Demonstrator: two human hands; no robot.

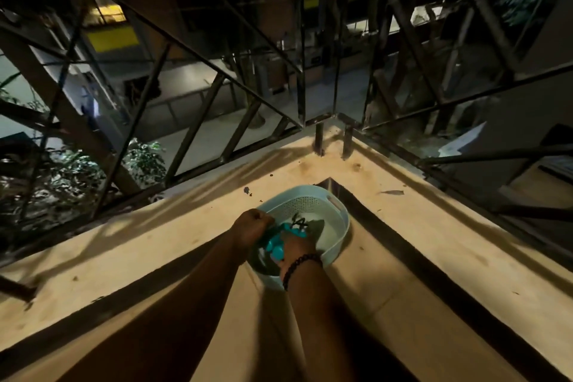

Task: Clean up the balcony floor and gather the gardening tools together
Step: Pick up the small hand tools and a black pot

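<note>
**Basket at the balcony corner: tools going in, spill risk on the near rim**

Night, dim light. Pale blue basket [336,211] sits on the tan balcony floor [434,257], close to the corner under the metal railing [198,130].

Left hand [252,226]: fist closed over the basket's left rim, apparently steadying it. Fingers curl round the rim edge; underside of the grip hidden.

Right hand [296,246]: reaches down inside the basket, wearing a dark bead bracelet [299,267]. It seems to be holding or setting down the teal-handled tools [276,250], which lie just under and left of its palm. Whether the fingers wrap a handle or only press on it, I cannot tell; the hand's back covers them.

Beyond the right fingertips: dark metal tool heads, one a pointed trowel blade [316,225], lying on the basket bottom.

Risks, as judged from here:
- Left fist pulls on one rim only. If it lifts while the right hand presses down, the light basket may tip toward the wrists and dump the tools.
- Handles are bunched at the near end, heads at the far end; a careless release could leave a handle riding on the rim and sliding out.
- Pointed blade sits just ahead of the right fingers; a blind reach in this light could jab them.
- Dirt specks [247,191] and a leaf [392,192] lie past the basket, toward the railing. Floor not yet clean.
</note>
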